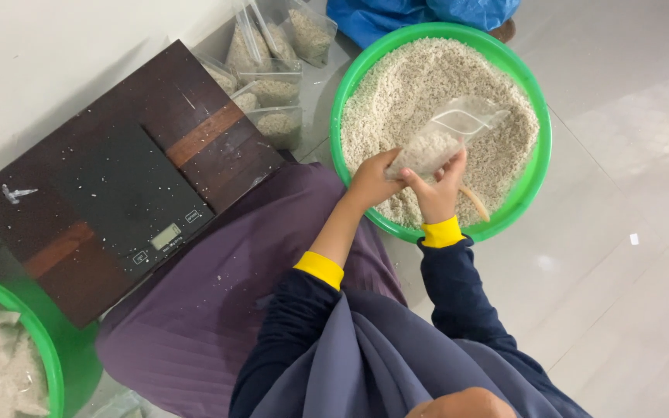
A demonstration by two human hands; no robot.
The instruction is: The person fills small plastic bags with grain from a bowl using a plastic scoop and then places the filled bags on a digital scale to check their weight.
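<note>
A clear plastic bag point(444, 138) partly filled with pale grain is held over a green basin point(542, 139) full of the same grain point(420, 85). My left hand point(372, 179) grips the bag's lower left side. My right hand point(437, 190) holds the bag's bottom right, and a tan scoop handle point(475, 203) sticks out just beside it, resting in the grain. The bag's open mouth points up and to the right. Both sleeves are dark blue with yellow cuffs.
A black digital scale point(121, 193) lies on a dark wooden board point(210, 128) at the left, by my purple-skirted lap. Several filled clear bags point(272, 85) lie behind the board. A second green basin point(40, 340) with filled bags sits at the lower left. Blue plastic point(420, 14) is at the top.
</note>
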